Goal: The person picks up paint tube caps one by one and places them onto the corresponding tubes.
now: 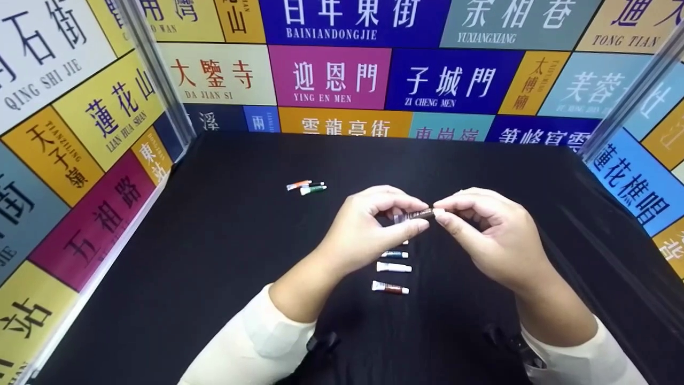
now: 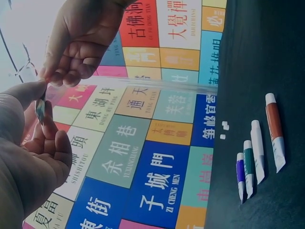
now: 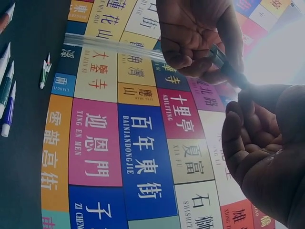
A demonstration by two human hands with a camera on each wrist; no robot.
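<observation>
A small dark brown paint tube [image 1: 419, 214] is held up in front of the body, over the black table. My left hand [image 1: 363, 227] pinches its body between thumb and fingers. With thumb and index finger, my right hand [image 1: 491, 238] pinches the white-capped end. Below the hands lies a column of paint tubes: a reddish-brown tube [image 1: 394, 289], a white tube [image 1: 394, 267] and a dark teal tube [image 1: 396, 254]. A purple tube [image 2: 240, 174] beside them shows in the left wrist view; in the head view the left hand mostly covers it.
Farther off on the black cloth [image 1: 224, 256], left of the hands, an orange tube [image 1: 298, 185], a green tube [image 1: 314, 190] and a black one lie close together. Small white pieces [image 2: 225, 127] lie beyond the tubes. Sign-covered panels [image 1: 328, 77] wall the table at back and sides.
</observation>
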